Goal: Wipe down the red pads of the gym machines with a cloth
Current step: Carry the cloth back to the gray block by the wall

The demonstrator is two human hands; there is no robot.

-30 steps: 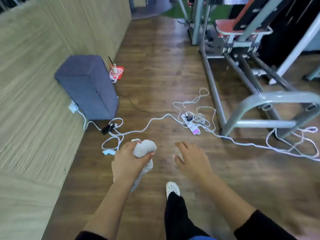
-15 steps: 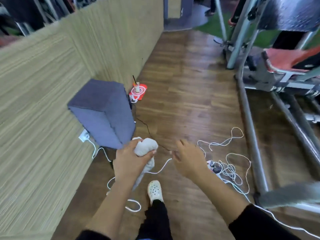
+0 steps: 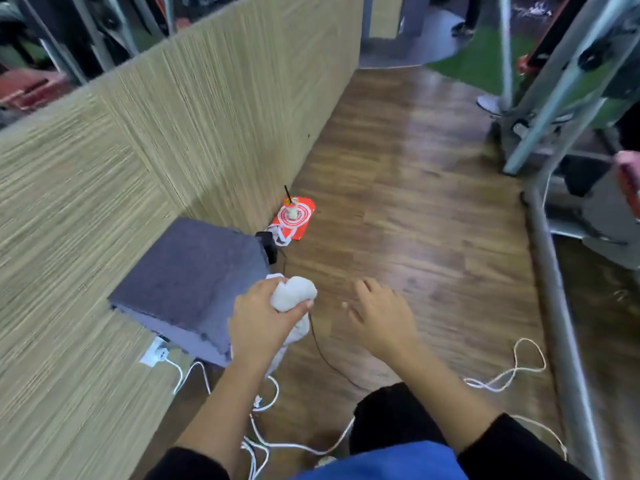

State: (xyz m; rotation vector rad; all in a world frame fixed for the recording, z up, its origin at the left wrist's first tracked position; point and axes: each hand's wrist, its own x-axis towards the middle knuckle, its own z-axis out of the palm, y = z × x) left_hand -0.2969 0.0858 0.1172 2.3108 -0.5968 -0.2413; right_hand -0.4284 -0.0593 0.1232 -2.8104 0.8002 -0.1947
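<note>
My left hand [image 3: 259, 323] grips a bunched white cloth [image 3: 292, 297], whose loose end hangs below my fist. To its right my right hand [image 3: 379, 320] hovers with fingers spread and holds nothing. Both hands are over the wooden floor, in the lower middle of the head view. A sliver of a red pad [image 3: 628, 183] shows at the right edge, on a grey gym machine [image 3: 554, 109], well away from both hands.
A grey upholstered block [image 3: 194, 282] stands against the wood-panel wall [image 3: 138, 161] at left. Beyond it lies a red packet [image 3: 294, 216] with a small bottle. White cables [image 3: 512, 372] trail over the floor near my feet. The machine's base rail [image 3: 554, 289] runs along the right.
The view has swung left and forward along the floor; the power strip and machine seat have left view. My left hand still holds the cloth and my right hand stays spread.
</note>
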